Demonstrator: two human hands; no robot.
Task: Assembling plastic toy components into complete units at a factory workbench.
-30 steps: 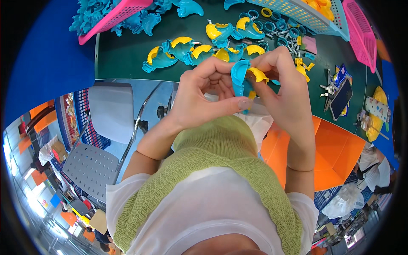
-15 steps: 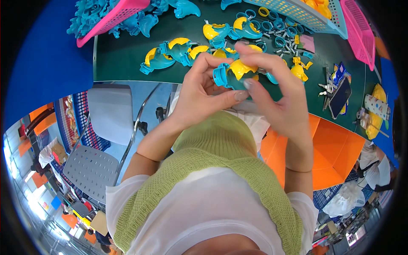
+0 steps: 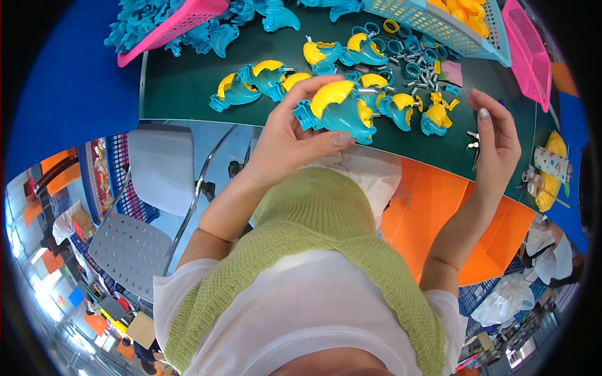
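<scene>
My left hand (image 3: 282, 141) is closed around a teal plastic shell (image 3: 345, 122) with yellow curved pieces on it, tilted above the front edge of the table. A metal pin (image 3: 369, 91) shows at the shell's upper right. Apart from it to the right, my right hand (image 3: 498, 141) hovers over the table edge with fingers apart and nothing seen in it. Several similar teal-and-yellow shells lie just beyond, among them one at the left (image 3: 235, 93) and one at the right (image 3: 435, 118). My right hand partly covers a bunch of keys (image 3: 473, 143).
Teal rings (image 3: 412, 70) and loose metal pins (image 3: 425, 80) are heaped at the back. A light blue basket (image 3: 445, 34) of yellow pieces stands there, with pink baskets (image 3: 527, 59) (image 3: 166, 31) at both sides. Teal parts (image 3: 138, 28) pile up far left. Below sits an orange container (image 3: 414, 200).
My right hand has let go of the shell and moved right toward the keys. The left hand keeps the shell, now turned so its yellow pieces and pin show.
</scene>
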